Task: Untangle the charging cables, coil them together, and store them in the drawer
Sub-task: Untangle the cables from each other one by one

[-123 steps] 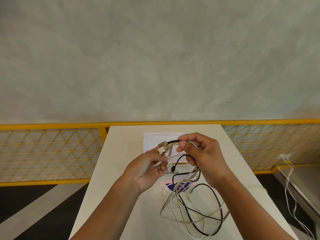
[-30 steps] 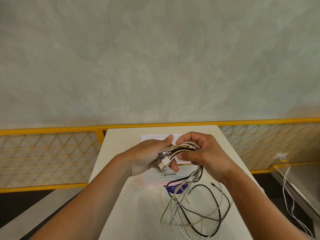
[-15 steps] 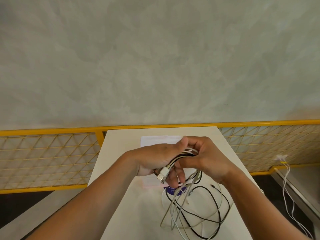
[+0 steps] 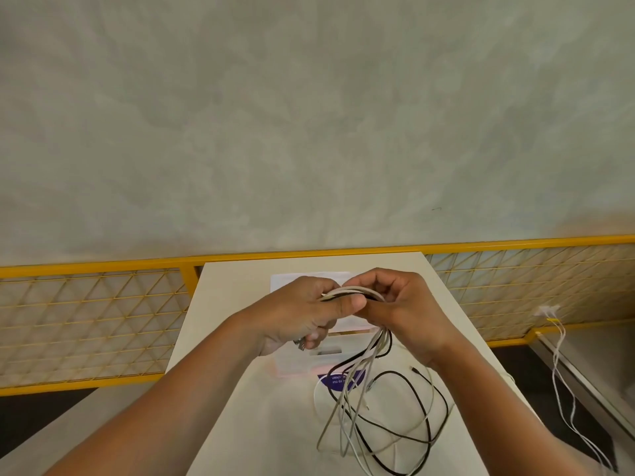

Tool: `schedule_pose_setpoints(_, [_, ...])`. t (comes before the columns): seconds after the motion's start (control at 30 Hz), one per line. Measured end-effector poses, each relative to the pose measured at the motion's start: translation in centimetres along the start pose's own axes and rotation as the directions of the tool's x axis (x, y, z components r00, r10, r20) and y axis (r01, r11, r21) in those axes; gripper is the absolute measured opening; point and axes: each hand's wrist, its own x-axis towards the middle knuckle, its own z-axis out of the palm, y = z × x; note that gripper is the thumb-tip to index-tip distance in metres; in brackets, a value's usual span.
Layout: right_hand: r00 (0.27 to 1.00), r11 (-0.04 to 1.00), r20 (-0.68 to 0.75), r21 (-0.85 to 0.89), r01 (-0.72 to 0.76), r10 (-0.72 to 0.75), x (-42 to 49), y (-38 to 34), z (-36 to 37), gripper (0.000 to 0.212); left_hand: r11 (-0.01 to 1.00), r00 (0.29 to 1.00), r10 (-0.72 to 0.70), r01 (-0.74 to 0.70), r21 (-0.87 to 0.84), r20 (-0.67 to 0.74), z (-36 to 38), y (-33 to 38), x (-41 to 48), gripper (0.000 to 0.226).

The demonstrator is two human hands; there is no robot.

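Cables (image 4: pixel 357 290), thin, limp and light, bunch between your hands above the table's (image 4: pixel 261 424) middle, with loose loops trailing onto its top nearer you. Your left hand (image 4: pixel 302 314) curls round the plug ends, thumb pressed over the bundle. Your right hand (image 4: pixel 409 310) pinches the same arch of white and black cord. Smooth jackets will likely slip, so grip near the stiff plugs.
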Motion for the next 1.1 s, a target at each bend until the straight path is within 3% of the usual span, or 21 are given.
schedule_pose_setpoints(0.13, [0.999, 0.995, -0.033, -0.089, 0.036, -0.039, 0.1, 0.2, 0.2, 0.012, 0.978, 0.998, -0.025, 0.012, 0.208, 0.062, -0.7, 1.1, -0.6, 0.071])
schedule_pose_setpoints(0.23, [0.997, 0.993, -0.052, -0.107, 0.045, -0.051, 0.2, 0.4, 0.7, 0.012, 0.956, 0.996, -0.066, 0.08, 0.282, -0.06, -0.3, 1.6, -0.4, 0.081])
schedule_pose_setpoints(0.37, [0.993, 0.999, -0.106, -0.021, 0.045, -0.047, 0.5, 0.2, 1.3, 0.016, 0.964, 0.927, 0.065, 0.037, 0.262, -0.37, 1.1, 1.0, 0.5, 0.071])
schedule_pose_setpoints(0.57, [0.989, 0.997, -0.147, 0.065, 0.032, -0.022, 0.1, 0.1, 1.3, 0.016, 0.914, 0.859, 0.271, -0.087, 0.396, -0.435, 1.3, 0.4, 0.6, 0.056])
schedule_pose_setpoints(0.67, [0.986, 0.993, -0.166, 0.106, 0.044, -0.026, -0.1, 0.0, 1.5, 0.016, 0.94, 0.863, 0.269, -0.139, 0.312, -0.428, 1.3, 0.1, 0.4, 0.051])
schedule_pose_setpoints(0.83, [0.979, 0.992, -0.2, 0.118, 0.05, -0.025, 0.0, 0.1, 1.9, 0.017, 0.996, 0.921, 0.075, -0.083, -0.006, -0.381, 0.5, 0.4, -0.1, 0.052])
schedule_pose_setpoints(1.1, [0.981, 0.996, -0.193, 0.085, 0.037, -0.02, 0.0, -0.1, 1.7, 0.016, 0.988, 0.89, -0.041, -0.031, -0.149, -0.455, 0.2, 0.8, -0.1, 0.05])
